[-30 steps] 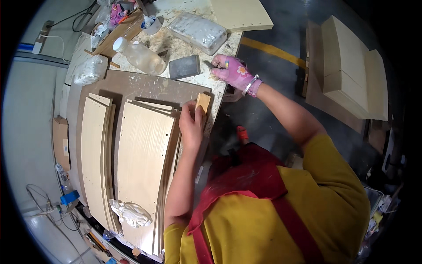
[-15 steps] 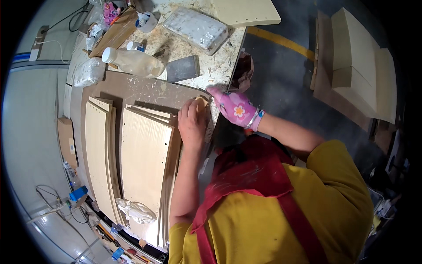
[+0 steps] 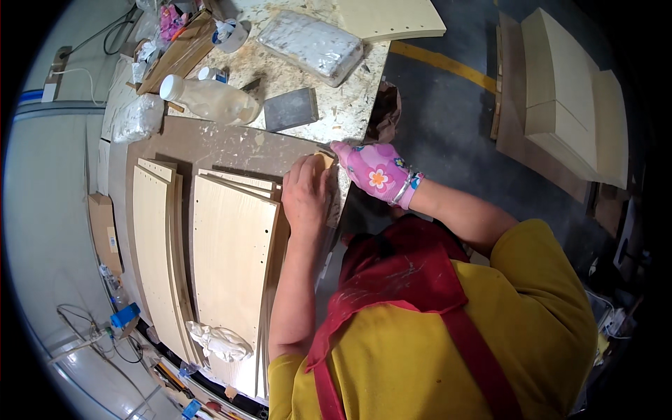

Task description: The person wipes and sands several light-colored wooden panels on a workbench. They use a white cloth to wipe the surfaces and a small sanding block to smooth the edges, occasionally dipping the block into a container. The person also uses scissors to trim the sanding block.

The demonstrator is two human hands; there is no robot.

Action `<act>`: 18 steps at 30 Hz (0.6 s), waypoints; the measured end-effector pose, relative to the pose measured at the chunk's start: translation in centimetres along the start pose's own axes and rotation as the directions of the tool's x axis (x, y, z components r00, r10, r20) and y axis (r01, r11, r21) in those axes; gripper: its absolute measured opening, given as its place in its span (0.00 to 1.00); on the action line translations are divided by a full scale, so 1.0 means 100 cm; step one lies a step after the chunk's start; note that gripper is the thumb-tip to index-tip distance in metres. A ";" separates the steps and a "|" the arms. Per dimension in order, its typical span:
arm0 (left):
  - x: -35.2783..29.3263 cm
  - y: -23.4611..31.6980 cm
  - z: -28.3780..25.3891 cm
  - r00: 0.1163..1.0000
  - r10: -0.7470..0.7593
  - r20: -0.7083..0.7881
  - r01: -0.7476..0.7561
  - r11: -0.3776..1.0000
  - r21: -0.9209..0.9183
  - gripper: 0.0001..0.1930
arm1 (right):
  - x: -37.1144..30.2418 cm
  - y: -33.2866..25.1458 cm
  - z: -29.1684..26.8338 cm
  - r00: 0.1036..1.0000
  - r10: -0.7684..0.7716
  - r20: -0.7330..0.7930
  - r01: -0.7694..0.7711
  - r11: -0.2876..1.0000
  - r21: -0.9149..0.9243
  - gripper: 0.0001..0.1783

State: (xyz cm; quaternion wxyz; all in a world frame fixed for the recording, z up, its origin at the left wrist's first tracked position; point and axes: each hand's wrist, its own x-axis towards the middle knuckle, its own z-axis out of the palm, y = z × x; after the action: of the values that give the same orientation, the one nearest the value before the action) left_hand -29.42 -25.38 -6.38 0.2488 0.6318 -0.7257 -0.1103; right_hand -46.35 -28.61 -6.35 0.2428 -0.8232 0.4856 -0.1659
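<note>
My bare left hand (image 3: pixel 306 194) lies at the right edge of a brown board (image 3: pixel 231 143) on the workbench. Its fingers are closed over a small tan piece (image 3: pixel 324 159), mostly hidden beneath them; its exact kind does not show. A pink flowered glove covers my right hand (image 3: pixel 376 173), closed at the board's corner by the bench edge, and whatever it grips is hidden. Just left of my left forearm stands a stack of pale wooden panels (image 3: pixel 234 241) with small drilled holes. A narrower stack of panels (image 3: pixel 154 238) is farther left.
Beyond my hands are a grey block (image 3: pixel 291 110), a cloudy plastic bottle (image 3: pixel 213 101) with a white cap and a plastic-wrapped slab (image 3: pixel 311 45). A crumpled white cloth (image 3: pixel 220 343) rests on the near panels. Stacked boards (image 3: pixel 567 105) stand on the right, past the floor's yellow line (image 3: pixel 444 64).
Both hands stay at the board's corner with only a slight shift. My right hand's glove has turned a little. The view has moved slightly.
</note>
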 end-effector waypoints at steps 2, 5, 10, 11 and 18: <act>0.001 -0.001 0.000 1.000 0.000 -0.002 0.000 1.000 -0.003 0.15 | 0.001 -0.003 0.001 1.000 -0.018 -0.005 0.018 1.000 -0.018 0.17; 0.002 -0.001 0.000 1.000 0.000 -0.001 -0.001 1.000 -0.004 0.15 | 0.001 -0.002 0.009 0.997 -0.064 -0.038 0.062 0.997 -0.040 0.19; 0.002 -0.003 -0.002 1.000 0.005 0.013 -0.005 1.000 -0.005 0.15 | 0.002 -0.006 0.006 0.997 -0.082 -0.008 0.081 0.994 -0.070 0.16; 0.003 -0.002 -0.003 1.000 0.005 0.012 -0.005 1.000 -0.005 0.15 | 0.002 -0.007 0.004 0.997 -0.076 0.011 0.076 0.993 -0.085 0.15; 0.004 0.001 -0.004 1.000 0.005 0.026 -0.005 1.000 -0.007 0.16 | 0.009 -0.012 -0.001 0.991 -0.112 0.078 0.122 0.981 -0.149 0.12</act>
State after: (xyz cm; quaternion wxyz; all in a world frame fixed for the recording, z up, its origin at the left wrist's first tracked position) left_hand -29.33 -25.70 -5.95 0.2420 0.6276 -0.7302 -0.1202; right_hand -45.04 -28.96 -5.58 0.1851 -0.8719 0.4389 -0.1132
